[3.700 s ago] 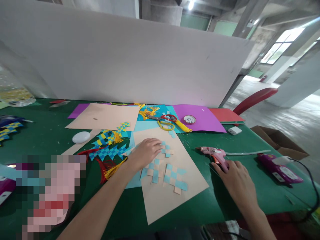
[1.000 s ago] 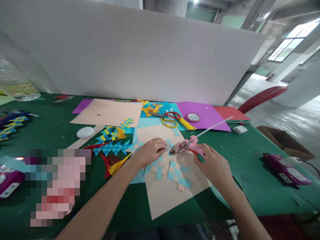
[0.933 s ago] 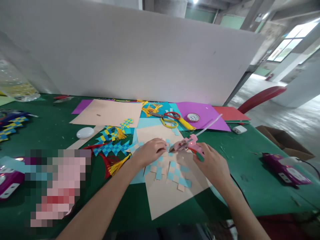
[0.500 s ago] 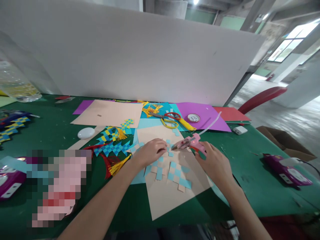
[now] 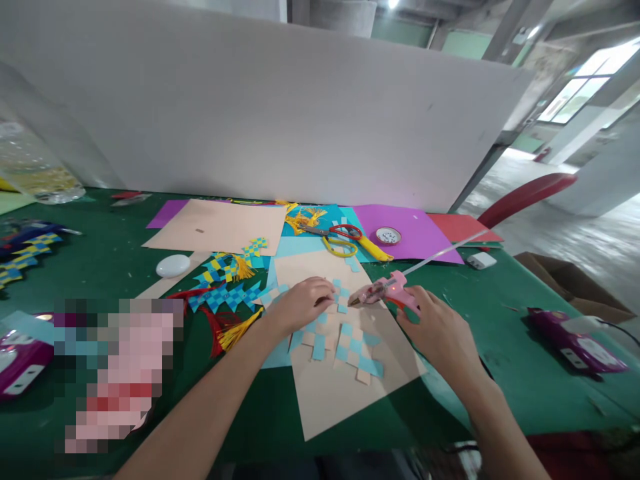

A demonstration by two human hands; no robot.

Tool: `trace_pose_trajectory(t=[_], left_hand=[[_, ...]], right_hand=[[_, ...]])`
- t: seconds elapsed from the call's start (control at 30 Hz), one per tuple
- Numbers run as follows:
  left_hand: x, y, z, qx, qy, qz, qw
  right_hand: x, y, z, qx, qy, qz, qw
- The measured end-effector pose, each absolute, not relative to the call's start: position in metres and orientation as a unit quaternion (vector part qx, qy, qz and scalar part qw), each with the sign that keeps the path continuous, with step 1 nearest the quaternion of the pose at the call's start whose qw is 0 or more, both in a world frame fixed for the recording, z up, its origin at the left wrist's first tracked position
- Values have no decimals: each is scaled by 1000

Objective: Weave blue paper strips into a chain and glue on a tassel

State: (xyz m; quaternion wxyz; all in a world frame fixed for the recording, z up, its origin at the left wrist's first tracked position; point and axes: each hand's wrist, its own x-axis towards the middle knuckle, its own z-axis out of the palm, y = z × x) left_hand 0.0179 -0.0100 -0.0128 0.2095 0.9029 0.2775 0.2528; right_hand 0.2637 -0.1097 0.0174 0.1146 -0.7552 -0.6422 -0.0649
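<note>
My right hand [image 5: 440,330] is wrapped around the handle of a pink hot glue gun [image 5: 387,288], with a clear glue stick [image 5: 445,252] sticking out of its back. The gun's nozzle points left, just beside a small woven paper piece [image 5: 341,293] of light blue and peach strips. My left hand [image 5: 306,305] is closed with curled fingertips at that piece's left edge. Both lie over a peach paper sheet [image 5: 320,407]. Nearer to me, more woven paper [image 5: 355,347] in the same colours rests on the sheet.
Woven blue paper fish [image 5: 225,298] with red and yellow tassels lie to the left. Scissors [image 5: 345,233], a yellow-handled cutter [image 5: 375,250] and a round tin [image 5: 388,235] sit behind. Purple power strips [image 5: 575,343] flank the work, and a white board [image 5: 260,107] stands at the back.
The glue gun in my right hand has moved slightly right, its nozzle drawing away from the small woven piece. The glue stick now slants lower to the right. My left hand stays put.
</note>
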Motion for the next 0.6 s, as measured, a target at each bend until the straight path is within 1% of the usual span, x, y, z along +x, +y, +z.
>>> trace_pose_trajectory(t=[0.2,0.33,0.6], left_hand=[[18,-9,-13,904,268,260,209],[17,-9,-13,903,268,258,215],[18,-9,-13,903,265,265,211]], right_hand=[[261,-110,17,-756,-638,-49,140],[264,-112,18,-765,-627,-64,135],[261,-112,17,-748,-645,-54,146]])
